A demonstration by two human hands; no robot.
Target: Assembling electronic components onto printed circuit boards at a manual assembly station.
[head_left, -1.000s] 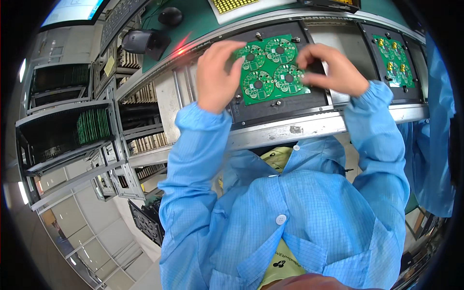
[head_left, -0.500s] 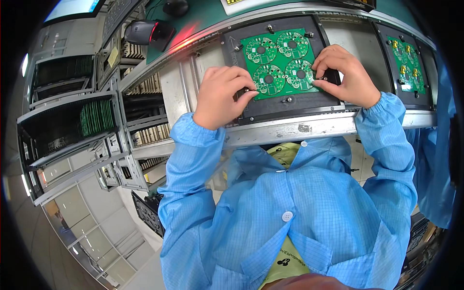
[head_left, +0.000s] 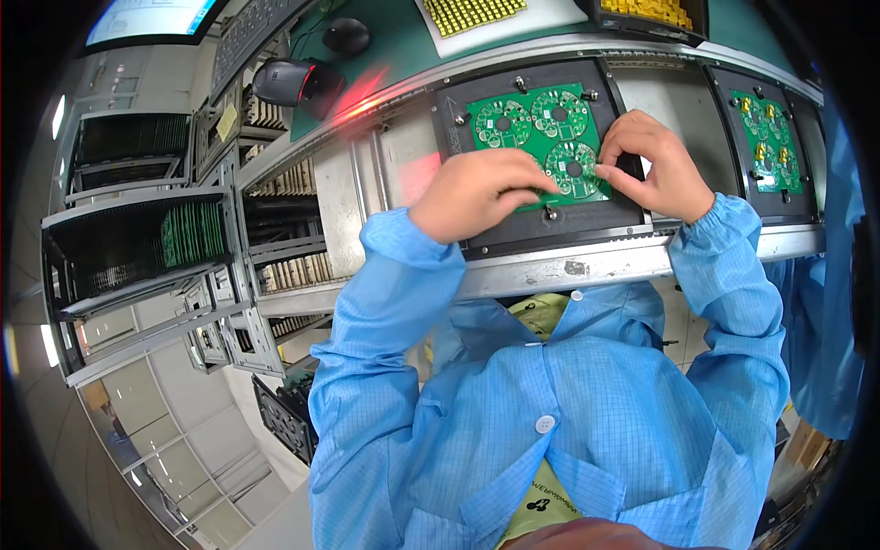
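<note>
Lies flat on a black fixture (head_left: 587,218) towards one o'clock: a green circuit board (head_left: 532,137). Looks light, stiff, fragile; best taken by bare edges. Covered at seven o'clock by left hand (head_left: 477,188), flanked at three by right hand (head_left: 662,165), both with fingers curled almost to a pinch; cannot tell whether gripping anything.

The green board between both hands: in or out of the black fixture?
In: the black fixture shows around the green board, knobs alongside.

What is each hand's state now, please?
Left hand: curled over the green circuit board; grip cannot be told.
Right hand: curled at the board's right edge; grip cannot be told.
</note>
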